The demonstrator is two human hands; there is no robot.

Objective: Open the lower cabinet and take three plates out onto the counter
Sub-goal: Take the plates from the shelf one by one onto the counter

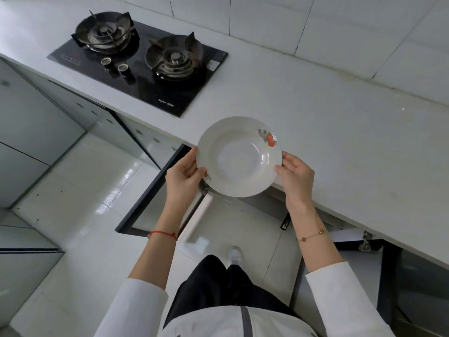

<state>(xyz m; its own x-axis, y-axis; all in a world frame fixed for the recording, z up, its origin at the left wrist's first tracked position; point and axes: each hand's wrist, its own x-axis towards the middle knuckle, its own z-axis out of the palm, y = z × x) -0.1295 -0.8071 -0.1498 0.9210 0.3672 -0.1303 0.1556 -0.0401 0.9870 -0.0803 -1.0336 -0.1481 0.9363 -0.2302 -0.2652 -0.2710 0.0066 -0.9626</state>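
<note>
Both arms extended, left hand [182,175], right hand [297,176], fingers curled, gripping

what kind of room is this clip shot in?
Most likely a home kitchen: a two-burner gas hob set into a white counter, tiled wall behind, and an open lower cabinet door below. Both hands hold a plate.

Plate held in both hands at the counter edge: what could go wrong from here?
1. The plate is pinched only at its rim by the left hand and right hand, half over the counter edge; set down short, it could tip to the floor.
2. The cabinet door stands open beside the person's legs, and stepping in could bump it.
3. No other plates show on the counter, so more bending trips likely remain.
</note>
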